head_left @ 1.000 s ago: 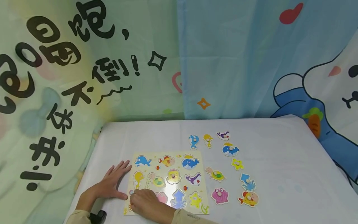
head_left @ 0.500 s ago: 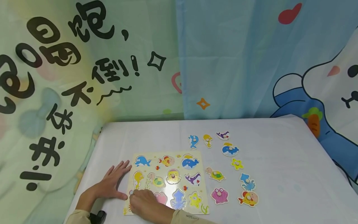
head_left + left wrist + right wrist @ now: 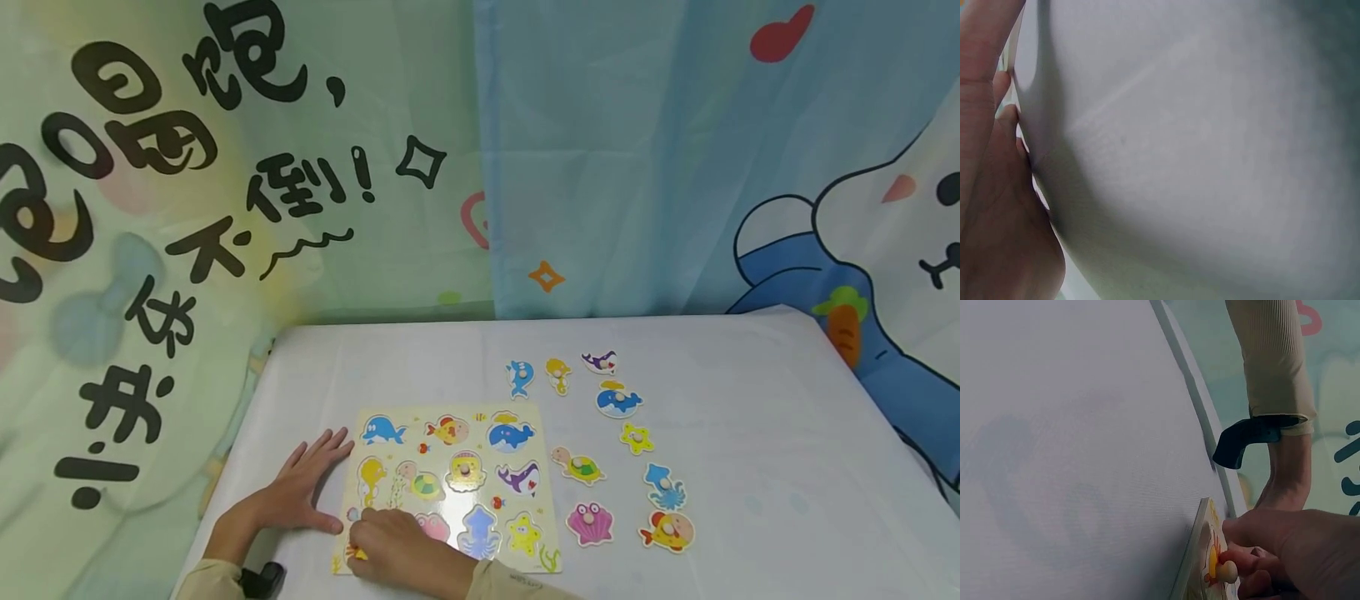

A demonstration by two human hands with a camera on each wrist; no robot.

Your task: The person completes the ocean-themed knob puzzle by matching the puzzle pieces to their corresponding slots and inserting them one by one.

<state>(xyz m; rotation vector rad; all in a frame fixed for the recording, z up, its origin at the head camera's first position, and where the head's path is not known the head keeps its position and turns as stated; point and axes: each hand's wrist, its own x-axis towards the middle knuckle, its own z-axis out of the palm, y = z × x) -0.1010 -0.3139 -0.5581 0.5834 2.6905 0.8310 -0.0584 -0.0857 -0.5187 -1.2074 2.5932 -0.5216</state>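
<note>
The cream puzzle board [image 3: 442,412] lies flat, printed with sea animals. The left hand [image 3: 303,487] rests beside its left edge, fingers spread and thumb tip at the edge. Over the board's lower left is the right hand [image 3: 408,550], its fingers curled. Beside those fingers a yellow-orange piece [image 3: 358,552] shows partly. In the right wrist view, the round knob [image 3: 1227,571] of the red and yellow piece [image 3: 1213,559] stands uncovered in front of the curled fingers [image 3: 1260,575]; whether they touch the piece is unclear. The left wrist view shows the left palm [image 3: 1010,237] against white cloth.
Loose knobbed pieces lie right of and behind the board: a pink shell [image 3: 590,525], turtle [image 3: 577,467], fish [image 3: 667,531], squid [image 3: 664,487], starfish [image 3: 636,438], whale [image 3: 618,402] and several others. A white cloth [image 3: 772,433] covers the table; printed curtains hang behind.
The right hand has shifted slightly right, and more of the yellow-orange piece at the board's lower left shows beside its fingers. The left hand has stayed in place.
</note>
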